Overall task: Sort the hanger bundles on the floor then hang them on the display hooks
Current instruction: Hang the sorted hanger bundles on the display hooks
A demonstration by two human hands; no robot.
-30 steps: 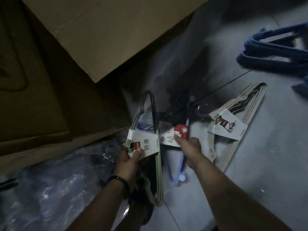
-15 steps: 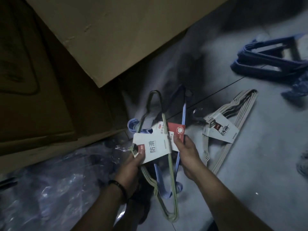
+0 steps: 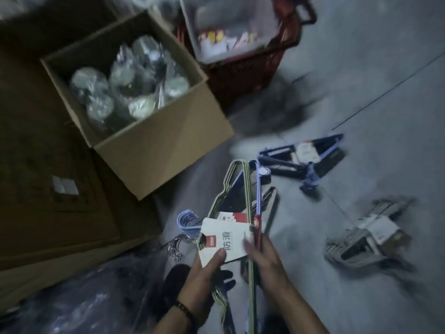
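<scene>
The left hand (image 3: 204, 273) and right hand (image 3: 267, 259) were bare. The left forearm (image 3: 171, 324) and right forearm (image 3: 296, 312) behind them were uncovered. Just behind the left hand, a thin dark bracelet (image 3: 184, 309) circled the wrist, with a small brownish bead or clasp on it. Blur softened the right hand's fingers.

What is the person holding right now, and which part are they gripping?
Green and blue hanger bundles, stacked. The left hand pinches the white label card at its lower edge; the right hand grips the bars beside it.
</scene>
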